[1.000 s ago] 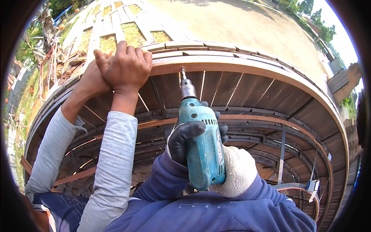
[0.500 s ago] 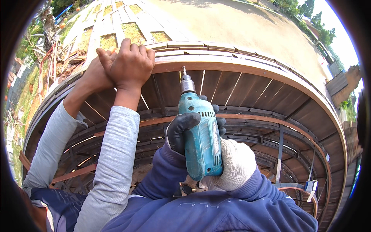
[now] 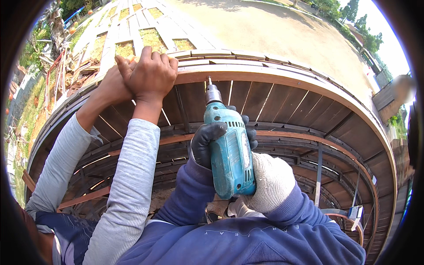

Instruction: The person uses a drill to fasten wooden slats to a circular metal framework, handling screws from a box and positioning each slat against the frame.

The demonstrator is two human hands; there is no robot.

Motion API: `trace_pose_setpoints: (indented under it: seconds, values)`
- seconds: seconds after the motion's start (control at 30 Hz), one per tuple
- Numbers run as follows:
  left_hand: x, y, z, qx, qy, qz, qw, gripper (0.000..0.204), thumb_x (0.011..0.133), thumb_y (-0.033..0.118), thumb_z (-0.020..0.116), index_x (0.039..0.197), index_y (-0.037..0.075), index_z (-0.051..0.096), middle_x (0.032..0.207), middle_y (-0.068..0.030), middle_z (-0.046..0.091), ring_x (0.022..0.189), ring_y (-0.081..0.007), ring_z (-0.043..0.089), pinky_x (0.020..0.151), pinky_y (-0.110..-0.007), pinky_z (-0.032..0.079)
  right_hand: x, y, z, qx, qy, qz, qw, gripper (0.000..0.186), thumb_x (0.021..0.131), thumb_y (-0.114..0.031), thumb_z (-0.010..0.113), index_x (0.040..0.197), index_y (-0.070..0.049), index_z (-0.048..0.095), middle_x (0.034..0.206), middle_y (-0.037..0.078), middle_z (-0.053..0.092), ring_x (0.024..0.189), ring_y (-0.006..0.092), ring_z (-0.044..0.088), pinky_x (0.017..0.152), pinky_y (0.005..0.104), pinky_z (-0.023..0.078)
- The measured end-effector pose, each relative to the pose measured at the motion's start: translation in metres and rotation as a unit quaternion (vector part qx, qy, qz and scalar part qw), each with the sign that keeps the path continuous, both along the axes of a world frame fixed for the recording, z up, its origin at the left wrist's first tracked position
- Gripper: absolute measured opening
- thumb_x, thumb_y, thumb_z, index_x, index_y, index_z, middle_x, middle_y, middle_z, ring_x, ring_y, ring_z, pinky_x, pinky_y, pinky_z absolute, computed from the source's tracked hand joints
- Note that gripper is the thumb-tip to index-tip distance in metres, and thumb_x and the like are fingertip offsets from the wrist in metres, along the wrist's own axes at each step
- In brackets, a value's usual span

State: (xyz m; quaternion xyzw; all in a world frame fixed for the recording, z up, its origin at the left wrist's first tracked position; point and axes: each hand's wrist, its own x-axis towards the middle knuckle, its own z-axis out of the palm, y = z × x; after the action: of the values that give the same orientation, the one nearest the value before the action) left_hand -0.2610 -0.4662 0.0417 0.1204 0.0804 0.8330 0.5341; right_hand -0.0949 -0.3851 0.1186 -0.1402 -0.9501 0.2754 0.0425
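Observation:
A teal power drill [image 3: 230, 152] is held in both my hands, its metal chuck [image 3: 213, 93] pointing away from me. The thin bit meets the underside of a curved wooden rail [image 3: 247, 73]. My left hand [image 3: 206, 142], in a black glove, grips the drill's body from the left, thumb on top. Dark gloved fingertips show along its right side. At the drill's rear right is my right hand [image 3: 273, 180], in a whitish knit glove, closed round the handle; its fingers are largely hidden under the body.
At my left a co-worker's bare hands [image 3: 150, 73], one over the other, press on the rail. Dark wooden slats [image 3: 282, 104] and curved metal bands [image 3: 319, 174] lie below it. Beyond are a paved surface [image 3: 265, 33] and a pale lattice of boards [image 3: 132, 31].
The drill has shifted slightly forward, toward the rail, with both my hands moving along. The co-worker's hands stay in almost the same place.

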Motion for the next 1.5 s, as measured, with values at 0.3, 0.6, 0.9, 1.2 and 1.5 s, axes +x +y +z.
trace_pose_setpoints:
  seconds: [0.3, 0.6, 0.9, 1.2, 1.5]
  values:
    - [0.005, -0.003, -0.001, -0.008, -0.003, 0.007, 1.0, 0.057, 0.084, 0.026, 0.072, 0.133, 0.005, 0.052, 0.118, -0.0209, 0.065, 0.105, -0.0397, 0.071, 0.092, -0.055, 0.062, 0.001, -0.003, 0.003, 0.002, -0.045, -0.018, 0.999, 0.058, 0.065, -0.026, 0.089, 0.115, -0.006, 0.067, 0.096, 0.018, 0.073, 0.088, 0.0404, 0.072, 0.081, 0.0474, 0.059]
    - [0.028, 0.002, -0.001, 0.004, 0.007, 0.013, 1.0, 0.055, 0.084, 0.029, 0.072, 0.131, 0.005, 0.055, 0.119, -0.0208, 0.066, 0.107, -0.0403, 0.071, 0.093, -0.056, 0.062, 0.017, 0.003, -0.002, 0.115, 0.037, 0.038, 0.992, 0.045, 0.076, -0.029, 0.081, 0.106, -0.001, 0.062, 0.092, 0.018, 0.068, 0.08, 0.0357, 0.072, 0.073, 0.0458, 0.058]
    - [0.07, 0.0, 0.006, 0.014, 0.047, 0.007, 0.999, 0.055, 0.084, 0.033, 0.073, 0.129, 0.006, 0.058, 0.119, -0.0206, 0.067, 0.108, -0.0408, 0.071, 0.093, -0.057, 0.061, 0.064, -0.002, -0.001, 0.127, 0.06, 0.009, 0.99, 0.042, 0.079, -0.026, 0.077, 0.106, 0.0, 0.059, 0.093, 0.02, 0.07, 0.084, 0.0378, 0.073, 0.077, 0.0461, 0.059]
    - [0.155, -0.079, -0.145, -0.174, 0.014, 0.005, 0.985, 0.052, 0.081, 0.038, 0.076, 0.122, 0.008, 0.063, 0.119, -0.0193, 0.068, 0.108, -0.0402, 0.07, 0.093, -0.059, 0.061, 0.186, 0.021, -0.137, -0.197, 0.022, 0.179, 0.964, 0.065, 0.074, -0.038, 0.082, 0.125, -0.001, 0.063, 0.117, 0.024, 0.071, 0.102, 0.0437, 0.07, 0.09, 0.0478, 0.056]
    - [0.167, -0.124, -0.214, -0.244, -0.04, 0.045, 0.968, 0.054, 0.08, 0.039, 0.077, 0.122, 0.008, 0.063, 0.12, -0.0189, 0.068, 0.109, -0.0403, 0.07, 0.094, -0.059, 0.06, 0.335, 0.13, -0.198, 0.181, 0.09, -0.337, 0.92, 0.057, 0.077, -0.033, 0.081, 0.122, -0.003, 0.062, 0.101, 0.016, 0.067, 0.095, 0.0363, 0.067, 0.087, 0.0478, 0.053]
